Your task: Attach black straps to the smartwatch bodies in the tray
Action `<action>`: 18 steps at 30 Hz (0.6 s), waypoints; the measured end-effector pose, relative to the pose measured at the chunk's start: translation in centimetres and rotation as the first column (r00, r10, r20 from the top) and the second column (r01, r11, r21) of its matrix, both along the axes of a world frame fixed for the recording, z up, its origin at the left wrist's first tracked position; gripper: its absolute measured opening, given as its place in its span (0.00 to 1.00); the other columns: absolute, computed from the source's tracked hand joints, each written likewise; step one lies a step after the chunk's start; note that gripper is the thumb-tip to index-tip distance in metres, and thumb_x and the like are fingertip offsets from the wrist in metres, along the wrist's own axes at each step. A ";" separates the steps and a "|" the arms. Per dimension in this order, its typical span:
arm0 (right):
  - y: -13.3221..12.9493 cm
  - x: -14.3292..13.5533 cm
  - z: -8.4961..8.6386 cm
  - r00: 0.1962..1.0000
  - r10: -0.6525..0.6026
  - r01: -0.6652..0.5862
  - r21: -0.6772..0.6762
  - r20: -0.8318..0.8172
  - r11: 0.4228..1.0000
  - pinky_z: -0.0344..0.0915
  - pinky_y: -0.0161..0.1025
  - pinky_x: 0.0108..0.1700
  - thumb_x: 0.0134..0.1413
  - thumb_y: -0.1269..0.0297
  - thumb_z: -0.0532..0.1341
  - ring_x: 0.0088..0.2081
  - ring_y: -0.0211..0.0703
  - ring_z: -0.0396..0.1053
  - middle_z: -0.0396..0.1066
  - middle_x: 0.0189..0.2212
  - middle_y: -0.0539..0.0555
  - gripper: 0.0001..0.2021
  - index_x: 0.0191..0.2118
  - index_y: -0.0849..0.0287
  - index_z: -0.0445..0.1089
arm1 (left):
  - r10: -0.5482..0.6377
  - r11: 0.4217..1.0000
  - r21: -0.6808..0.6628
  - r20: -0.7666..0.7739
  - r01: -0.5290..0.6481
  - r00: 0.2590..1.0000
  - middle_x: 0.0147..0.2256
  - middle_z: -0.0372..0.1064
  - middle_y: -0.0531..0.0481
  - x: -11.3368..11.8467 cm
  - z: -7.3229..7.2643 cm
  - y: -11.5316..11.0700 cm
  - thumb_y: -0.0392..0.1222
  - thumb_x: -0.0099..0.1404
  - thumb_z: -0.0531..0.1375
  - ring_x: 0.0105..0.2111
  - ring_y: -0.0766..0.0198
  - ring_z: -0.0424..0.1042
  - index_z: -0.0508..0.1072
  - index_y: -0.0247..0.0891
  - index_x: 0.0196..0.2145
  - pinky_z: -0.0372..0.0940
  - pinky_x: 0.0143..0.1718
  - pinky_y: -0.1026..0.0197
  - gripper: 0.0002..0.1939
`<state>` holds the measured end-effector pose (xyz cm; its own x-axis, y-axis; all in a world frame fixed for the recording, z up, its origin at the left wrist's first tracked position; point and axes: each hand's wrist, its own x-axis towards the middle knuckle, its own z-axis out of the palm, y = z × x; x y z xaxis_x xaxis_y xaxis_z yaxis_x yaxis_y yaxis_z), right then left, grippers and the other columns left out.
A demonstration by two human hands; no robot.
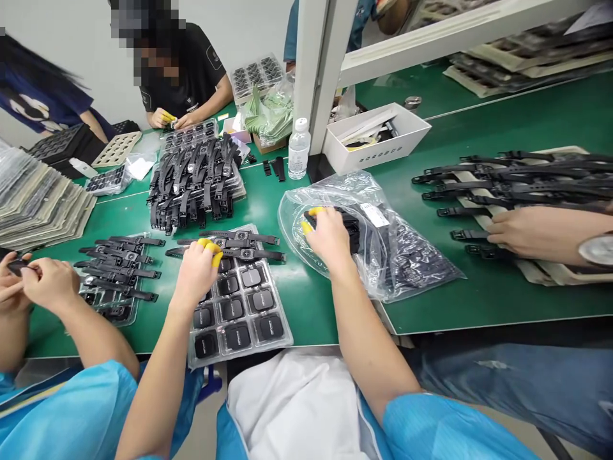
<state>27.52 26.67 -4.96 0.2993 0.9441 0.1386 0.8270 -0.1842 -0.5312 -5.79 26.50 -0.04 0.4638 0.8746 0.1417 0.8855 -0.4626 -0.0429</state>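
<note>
My left hand (197,271), with yellow finger covers, is closed over the upper left of a clear plastic tray (282,319). What its fingertips hold is hidden. Beside it, smartwatches with black straps (246,254) lie across the tray's far end. Square dark watch bodies (233,308) sit in the nearer compartments. My right hand (330,237), also with yellow finger covers, is at the mouth of a clear plastic bag (412,255). Black watch straps (352,231) lie under and beside it, and dark material shows between its thumb and forefinger.
Strapped watches (196,182) are piled beyond my tray. A water bottle (299,150) and white box (376,137) stand by a white post (311,70). Co-workers' hands work at left (45,281) and at right (520,230). Another person sits opposite (186,76).
</note>
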 end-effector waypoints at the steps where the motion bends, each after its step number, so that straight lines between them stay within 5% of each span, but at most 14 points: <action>1: 0.2 0.5 -0.5 0.998 -0.050 0.050 -0.005 0.025 0.999 0.63 0.53 0.53 0.62 0.63 0.61 0.58 0.65 0.63 0.70 0.55 0.69 0.17 0.54 0.64 0.72 | -0.006 0.999 -0.040 -0.040 0.005 0.999 0.47 0.73 0.37 0.0 0.2 -0.5 0.40 0.75 0.55 0.48 0.45 0.69 0.77 0.36 0.47 0.67 0.50 0.47 0.12; 5: 1.0 1.4 -2.6 0.990 -0.103 0.109 -0.060 0.101 0.992 0.56 0.61 0.61 0.58 0.67 0.61 0.64 0.69 0.54 0.64 0.60 0.72 0.17 0.52 0.66 0.73 | 0.007 0.987 -0.153 -0.251 -0.047 0.968 0.47 0.74 0.35 0.8 0.6 -1.9 0.41 0.75 0.56 0.48 0.43 0.71 0.77 0.33 0.52 0.68 0.47 0.47 0.15; 10: 1.7 1.4 -4.0 0.984 -0.134 0.140 -0.046 0.116 0.989 0.55 0.61 0.60 0.57 0.70 0.57 0.61 0.68 0.56 0.67 0.56 0.73 0.16 0.50 0.69 0.74 | 0.047 0.984 -0.148 -0.323 -0.099 0.945 0.49 0.74 0.32 2.0 0.3 -2.2 0.40 0.75 0.56 0.51 0.40 0.70 0.77 0.31 0.52 0.68 0.47 0.45 0.15; 15: 1.6 1.5 -4.1 0.983 -0.155 0.147 0.080 0.098 0.986 0.51 0.66 0.64 0.60 0.70 0.54 0.65 0.72 0.55 0.70 0.55 0.75 0.16 0.48 0.68 0.75 | 0.094 0.979 -0.143 -0.318 -0.146 0.943 0.48 0.75 0.33 2.4 0.0 -2.3 0.43 0.77 0.54 0.52 0.41 0.71 0.77 0.31 0.49 0.69 0.49 0.47 0.15; 18: 1.3 1.0 -3.1 0.993 -0.115 0.113 0.059 0.016 0.992 0.60 0.60 0.58 0.65 0.66 0.52 0.59 0.70 0.65 0.74 0.50 0.74 0.17 0.51 0.65 0.74 | 0.116 0.966 -0.188 -0.294 -0.176 0.949 0.47 0.76 0.34 2.3 0.4 -2.4 0.41 0.77 0.56 0.52 0.42 0.72 0.77 0.32 0.48 0.69 0.48 0.48 0.13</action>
